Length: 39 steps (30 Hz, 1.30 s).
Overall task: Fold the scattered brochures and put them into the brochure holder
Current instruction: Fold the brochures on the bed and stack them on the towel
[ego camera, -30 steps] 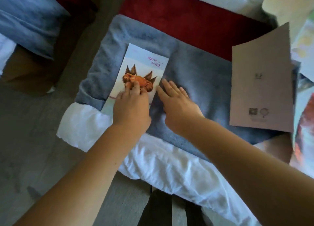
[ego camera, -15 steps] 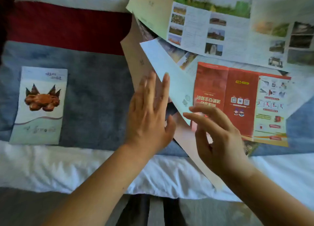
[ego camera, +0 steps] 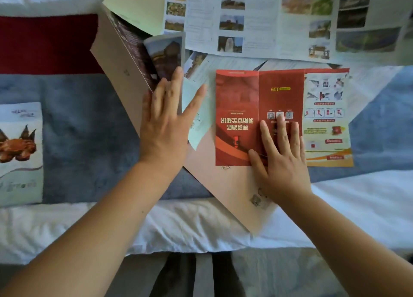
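Note:
A red unfolded brochure [ego camera: 241, 109] lies open in the middle of the bed. My right hand [ego camera: 281, 160] presses flat on its lower middle panel, fingers spread. My left hand [ego camera: 165, 126] hovers or rests with fingers apart over a beige brochure [ego camera: 125, 64] and a pale leaflet [ego camera: 199, 122] to the left of the red one. A folded brochure with a crab picture [ego camera: 20, 149] lies at the left edge. A large white brochure with photos [ego camera: 257, 21] is spread at the top. No brochure holder is in view.
The papers lie on a blue-grey towel [ego camera: 85, 126] over a white sheet [ego camera: 183, 225], with a red blanket [ego camera: 44, 41] at the upper left. The bed's edge and the floor run along the bottom.
My view swung right, away from the folded crab brochure. Both hands left it and moved to the pile; my right hand has come down flat on the red brochure.

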Available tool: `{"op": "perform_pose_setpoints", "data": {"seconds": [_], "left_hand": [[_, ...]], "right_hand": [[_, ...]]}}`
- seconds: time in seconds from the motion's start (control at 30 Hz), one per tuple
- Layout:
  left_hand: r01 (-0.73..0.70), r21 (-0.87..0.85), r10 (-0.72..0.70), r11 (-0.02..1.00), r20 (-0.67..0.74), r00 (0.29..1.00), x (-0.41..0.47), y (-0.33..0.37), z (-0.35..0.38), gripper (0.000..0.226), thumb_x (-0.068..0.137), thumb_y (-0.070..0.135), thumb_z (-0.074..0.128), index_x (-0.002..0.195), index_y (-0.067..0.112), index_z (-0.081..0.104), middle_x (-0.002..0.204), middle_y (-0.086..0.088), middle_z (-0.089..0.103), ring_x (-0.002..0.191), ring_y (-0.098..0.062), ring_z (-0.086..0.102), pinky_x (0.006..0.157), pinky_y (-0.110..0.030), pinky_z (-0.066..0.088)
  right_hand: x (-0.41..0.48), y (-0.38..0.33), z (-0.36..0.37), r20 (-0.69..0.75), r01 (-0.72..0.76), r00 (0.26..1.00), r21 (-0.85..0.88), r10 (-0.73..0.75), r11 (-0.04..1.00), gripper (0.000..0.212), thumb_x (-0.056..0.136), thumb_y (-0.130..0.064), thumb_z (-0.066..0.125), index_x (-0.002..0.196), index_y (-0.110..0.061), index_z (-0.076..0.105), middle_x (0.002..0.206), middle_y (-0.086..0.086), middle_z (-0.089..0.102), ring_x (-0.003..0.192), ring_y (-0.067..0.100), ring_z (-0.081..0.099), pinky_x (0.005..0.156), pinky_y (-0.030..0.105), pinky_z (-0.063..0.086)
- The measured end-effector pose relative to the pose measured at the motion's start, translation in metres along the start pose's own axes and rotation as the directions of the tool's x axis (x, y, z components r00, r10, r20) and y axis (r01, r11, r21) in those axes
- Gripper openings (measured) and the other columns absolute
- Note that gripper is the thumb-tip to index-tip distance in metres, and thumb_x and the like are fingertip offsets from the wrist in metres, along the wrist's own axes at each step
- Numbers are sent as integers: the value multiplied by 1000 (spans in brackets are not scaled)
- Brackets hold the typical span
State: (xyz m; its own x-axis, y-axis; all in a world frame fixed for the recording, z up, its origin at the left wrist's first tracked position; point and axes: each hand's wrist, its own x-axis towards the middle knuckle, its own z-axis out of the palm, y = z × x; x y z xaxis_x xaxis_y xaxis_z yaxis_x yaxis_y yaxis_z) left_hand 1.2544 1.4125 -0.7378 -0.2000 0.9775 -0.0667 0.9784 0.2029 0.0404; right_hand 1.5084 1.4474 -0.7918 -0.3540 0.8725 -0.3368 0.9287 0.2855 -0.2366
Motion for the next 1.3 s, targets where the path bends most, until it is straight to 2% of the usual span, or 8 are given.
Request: {"op": "perform_pose_setpoints", "data": {"seconds": [0.2, 0.3, 0.4, 0.57, 0.7, 0.9, 1.07, 1.3], "left_hand": [[65, 13, -65, 998, 3, 998, -10, 0, -24, 61, 81, 2, 57, 137, 24, 61, 169, -21, 1, 154, -47, 7, 123, -57, -1], [-88, -70, 81, 994, -109, 991, -15, 22, -33, 40, 90, 9, 33, 106, 14, 69, 169, -17, 15, 154, -47, 8, 125, -51, 0], [-219, -200, 216, 955, -37, 976, -10, 49, -28, 38, 87, 14, 41, 115, 14, 68, 168, -10, 23, 156, -37, 16, 127, -52, 8], [-304, -164, 334, 938, 205, 920, 24, 90, 10, 59, 104, 31, 34, 161, 25, 25, 172, -2, 1, 159, -25, -5, 127, -51, -1], [-381, -144, 408, 913, 287, 867, 47, 104, 42, 57, 108, 39, 19, 163, 35, 3, 170, 6, -14, 157, -21, -16, 126, -52, -6], [-234, -86, 249, 968, 241, 938, 39, 89, 61, 60, 107, 43, 17, 163, 35, -4, 171, 6, -11, 158, -20, -9, 127, -50, -3], [-100, -56, 111, 993, 234, 966, 9, 76, 58, 66, 100, 42, 16, 164, 28, 6, 172, -7, 3, 157, -27, 12, 126, -53, 9], [115, -59, -96, 992, 264, 960, -54, 101, 65, 73, 102, 55, 18, 164, 18, 8, 170, -21, 3, 155, -34, 14, 123, -49, 13]], "right_hand": [[4, -9, 3, 9, 49, 999, -1, -49, 999, 71, 101, -63, 26, 164, -39, 3, 172, -4, -16, 157, 27, -19, 127, 43, -8], [7, -9, 2, 22, 98, 995, -1, -98, 995, 69, 102, -58, 27, 164, -38, 5, 172, -2, -15, 157, 28, -20, 127, 43, -11], [4, -2, -3, 31, 210, 977, -18, -209, 978, 64, 103, -53, 31, 164, -40, 13, 173, -3, -7, 158, 31, -14, 128, 51, 0], [6, 34, -22, 318, 700, 682, -20, -659, 714, 62, 101, -47, 33, 160, -49, 13, 172, -8, 2, 158, 30, -14, 127, 54, -5], [13, 53, -38, 452, 784, 549, 10, -703, 620, 63, 96, -41, 30, 157, -56, 22, 171, -16, 0, 156, 20, -22, 123, 53, -15], [8, 70, -51, 336, 689, 701, -91, -629, 719, 52, 102, -40, 36, 154, -45, 41, 167, -13, 23, 159, 23, 4, 126, 57, -1], [1, 51, -46, 121, 279, 959, -251, -256, 927, 68, 104, -64, 15, 159, -30, 38, 166, -9, 30, 159, 25, 0, 125, 59, -8], [46, 0, -12, -41, 56, 997, -57, -59, 997, 64, 107, -47, 22, 166, -22, 11, 173, -8, 2, 159, 25, -9, 126, 52, -12]]}}
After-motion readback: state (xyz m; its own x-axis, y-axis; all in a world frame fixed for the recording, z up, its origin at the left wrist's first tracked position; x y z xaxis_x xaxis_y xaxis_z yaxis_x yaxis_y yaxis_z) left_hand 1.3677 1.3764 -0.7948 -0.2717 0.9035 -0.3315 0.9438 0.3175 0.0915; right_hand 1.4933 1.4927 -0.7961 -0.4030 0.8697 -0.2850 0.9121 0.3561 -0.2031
